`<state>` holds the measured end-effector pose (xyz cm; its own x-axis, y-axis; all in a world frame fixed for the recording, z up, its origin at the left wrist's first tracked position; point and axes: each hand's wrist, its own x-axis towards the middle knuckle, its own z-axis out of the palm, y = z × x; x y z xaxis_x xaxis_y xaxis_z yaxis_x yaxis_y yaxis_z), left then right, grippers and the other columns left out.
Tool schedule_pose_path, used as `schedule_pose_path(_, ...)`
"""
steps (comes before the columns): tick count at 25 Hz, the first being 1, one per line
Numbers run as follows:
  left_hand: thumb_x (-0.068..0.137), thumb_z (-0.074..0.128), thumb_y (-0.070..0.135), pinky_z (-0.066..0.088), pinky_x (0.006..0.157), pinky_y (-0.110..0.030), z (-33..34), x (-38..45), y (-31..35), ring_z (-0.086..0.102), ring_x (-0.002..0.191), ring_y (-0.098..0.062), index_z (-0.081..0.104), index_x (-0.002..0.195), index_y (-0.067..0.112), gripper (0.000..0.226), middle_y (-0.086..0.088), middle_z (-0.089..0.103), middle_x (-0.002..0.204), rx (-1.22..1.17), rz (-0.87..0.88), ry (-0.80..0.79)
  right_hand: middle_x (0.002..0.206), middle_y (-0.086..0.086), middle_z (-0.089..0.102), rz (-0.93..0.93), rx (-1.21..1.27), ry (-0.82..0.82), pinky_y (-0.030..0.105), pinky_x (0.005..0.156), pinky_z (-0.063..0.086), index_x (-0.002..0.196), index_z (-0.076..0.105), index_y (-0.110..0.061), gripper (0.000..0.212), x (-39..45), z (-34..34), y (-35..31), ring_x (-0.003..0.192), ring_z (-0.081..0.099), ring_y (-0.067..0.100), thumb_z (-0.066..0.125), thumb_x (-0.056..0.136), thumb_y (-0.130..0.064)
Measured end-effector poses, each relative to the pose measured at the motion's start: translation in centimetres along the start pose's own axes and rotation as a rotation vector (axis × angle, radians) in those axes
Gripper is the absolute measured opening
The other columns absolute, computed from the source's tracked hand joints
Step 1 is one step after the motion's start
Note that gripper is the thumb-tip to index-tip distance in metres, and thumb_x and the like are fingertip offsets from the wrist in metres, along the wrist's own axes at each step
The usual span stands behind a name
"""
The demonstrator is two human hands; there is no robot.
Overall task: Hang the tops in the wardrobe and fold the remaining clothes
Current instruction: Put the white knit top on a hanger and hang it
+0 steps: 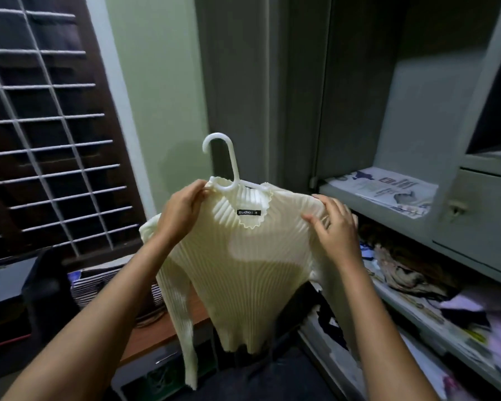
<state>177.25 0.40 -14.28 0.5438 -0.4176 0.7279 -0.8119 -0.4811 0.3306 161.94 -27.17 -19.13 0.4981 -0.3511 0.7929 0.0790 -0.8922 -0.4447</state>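
A pale green wall (162, 82) is seen straight ahead, lit dimly from above. To its left a dark window (41, 125) is crossed by a white grille (49, 146). At the right, grey shelves (417, 111) are lined with newspaper (388, 189), and a brown table (156, 328) is set low beneath the window.
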Motion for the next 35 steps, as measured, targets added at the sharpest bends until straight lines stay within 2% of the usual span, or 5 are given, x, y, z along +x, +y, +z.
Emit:
schedule_pose_path(7,0.099,0.044,0.020,0.042,0.065,-0.034,12.0,9.1,1.7,0.054,0.077,-0.015,0.055,0.102,0.023,0.012,0.011,0.057,0.087,-0.177,0.207,-0.094,0.091,0.002,0.070,0.290,-0.291,0.209,0.037,0.081,0.026,0.089,0.072,-0.017,0.019,3.6,-2.3,7.4,0.095,0.059,0.027,0.055,0.089,-0.026)
schedule_pose_path(13,0.098,0.044,0.021,0.042,0.067,-0.031,21.1,16.6,4.1,0.055,0.084,-0.012,0.050,0.104,0.031,0.013,0.011,0.060,0.095,-0.296,0.424,-0.291,0.092,0.005,0.073,0.276,-0.276,0.419,0.054,0.084,0.047,0.092,0.074,-0.012,0.025,9.1,-3.9,8.3,0.088,0.068,0.028,0.055,0.087,-0.027)
schedule_pose_path(22,0.099,0.044,0.035,0.045,0.071,-0.039,27.5,22.2,9.1,0.061,0.088,-0.028,0.058,0.105,0.017,0.023,-0.004,0.066,0.097,-0.635,0.550,-0.299,0.097,0.002,0.067,0.466,-0.920,0.149,0.034,0.074,0.021,0.093,0.058,-0.020,0.059,6.9,-7.8,9.0,0.099,0.055,0.024,0.013,0.084,-0.057)
schedule_pose_path(27,0.096,0.042,0.051,0.041,0.067,-0.037,27.7,25.2,12.3,0.054,0.072,-0.016,0.051,0.082,0.022,0.033,0.004,0.056,0.072,-0.732,0.679,-0.549,0.095,0.009,0.069,0.554,-1.017,0.308,0.037,0.078,0.027,0.092,0.061,-0.018,0.045,6.5,-11.4,6.1,0.099,0.058,0.028,0.028,0.087,-0.049)
schedule_pose_path(35,0.091,0.023,0.062,0.035,0.060,-0.036,30.7,24.1,14.1,0.051,0.071,-0.024,0.039,0.075,0.020,0.047,0.005,0.049,0.068,-0.759,0.740,-0.492,0.083,0.005,0.066,0.677,-1.067,0.468,0.033,0.076,0.024,0.075,0.050,-0.019,0.036,4.5,-15.7,0.5,0.093,0.058,0.029,0.037,0.093,-0.048)
